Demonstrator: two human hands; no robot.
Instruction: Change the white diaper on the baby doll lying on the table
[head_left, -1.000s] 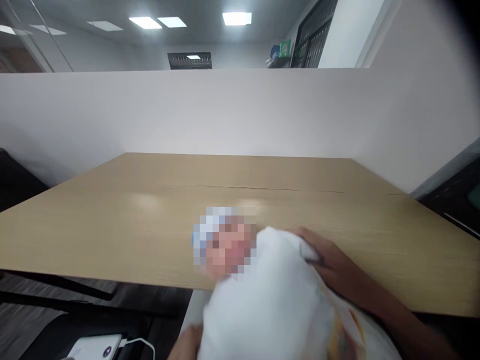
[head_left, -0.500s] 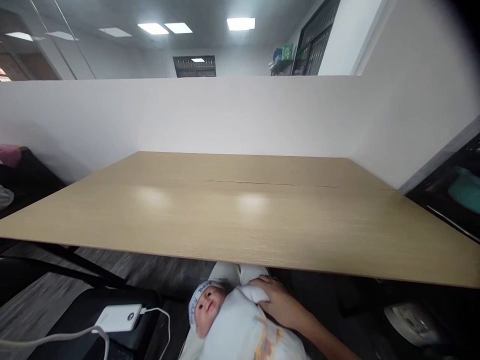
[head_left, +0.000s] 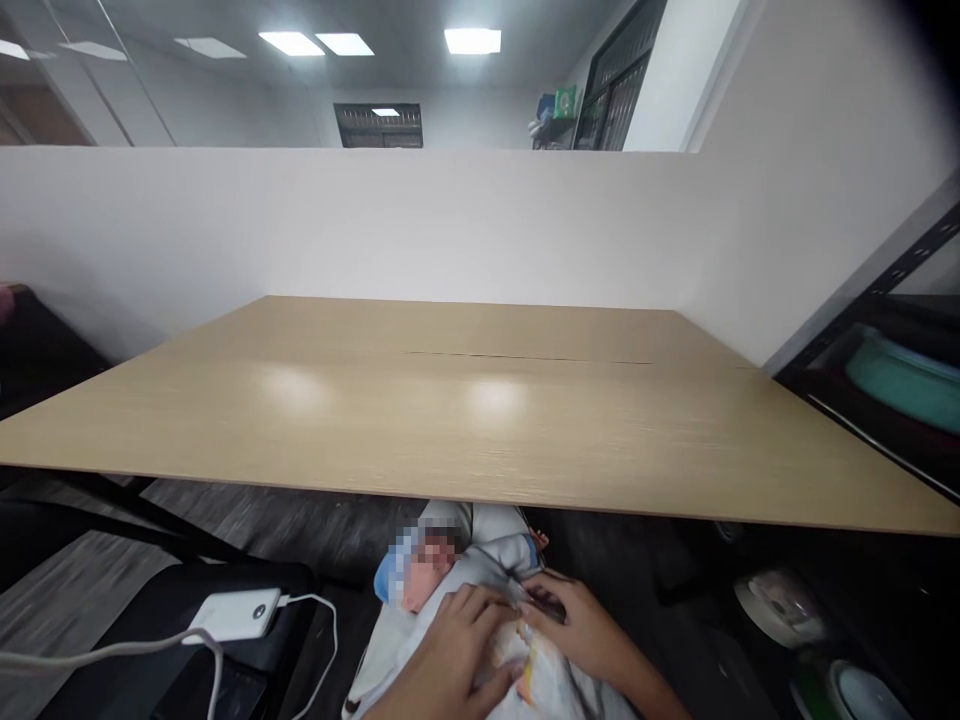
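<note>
A baby doll (head_left: 487, 560) in a blue-and-white cap and pale clothing with an orange-yellow print lies on its back across my lap, its head to the left. My left hand (head_left: 461, 645) rests over the doll's middle, fingers bent and the thumb apart from them. From the right, my right hand (head_left: 574, 620) has its fingers and thumb closed around a fold of the clothing at the doll's side. A small doll hand pokes out of its sleeve beyond my right fingers. Both my hands cover much of the doll's body.
A wide wooden table (head_left: 450, 430) stands just beyond my lap, its front edge above my knees. At the left, a white power bank (head_left: 234, 614) with cables lies on a black chair seat (head_left: 157, 610). A dark shelf holds a teal container (head_left: 904, 375) at right.
My left hand has come into view and onto the doll. My right hand has shifted lower over the clothing, and the doll's small hand now shows. The view has tilted slightly.
</note>
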